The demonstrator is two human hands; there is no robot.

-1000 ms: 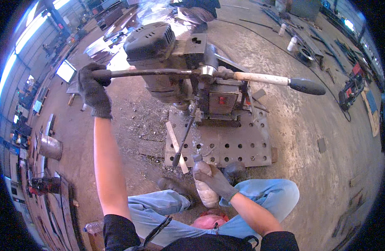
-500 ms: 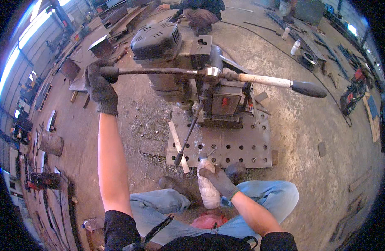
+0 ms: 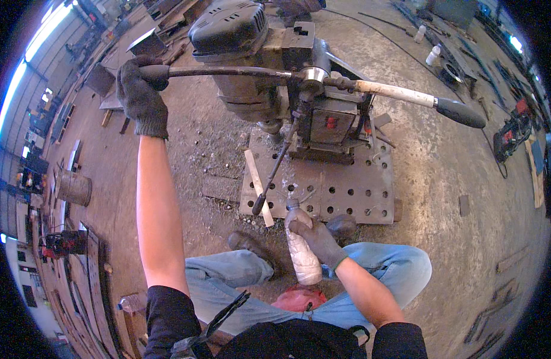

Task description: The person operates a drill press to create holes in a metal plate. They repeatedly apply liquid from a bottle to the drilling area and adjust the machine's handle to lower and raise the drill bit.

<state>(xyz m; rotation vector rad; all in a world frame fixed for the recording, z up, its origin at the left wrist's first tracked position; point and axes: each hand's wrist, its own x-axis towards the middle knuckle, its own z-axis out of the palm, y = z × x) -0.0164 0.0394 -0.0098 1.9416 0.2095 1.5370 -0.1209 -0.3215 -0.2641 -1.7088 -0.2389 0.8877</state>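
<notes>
My left hand (image 3: 142, 100), in a dark knit glove, is wrapped around the black grip at the left end of a feed handle bar (image 3: 227, 71). This bar belongs to a portable drill press (image 3: 242, 90) with a dark motor housing. My right hand (image 3: 319, 240), also gloved, holds a squeeze bottle wrapped in pale, crumpled covering (image 3: 303, 263). The bottle tilts, its neck pointing at the perforated steel plate (image 3: 362, 179) beneath the drill. A second handle (image 3: 272, 167) slants down toward a pale flat strip (image 3: 258, 188) lying across the plate's left side.
Metal chips (image 3: 212, 149) are scattered left of the plate. My boots stand at its near edge, and a red bag (image 3: 298, 298) lies between my legs. A metal bucket (image 3: 74, 186) stands far left; white bottles (image 3: 432, 55) and a red-black machine (image 3: 513, 136) are at right.
The view has shifted, so the drill, plate and hands appear higher. The bottle leans slightly more. Both hands keep their holds.
</notes>
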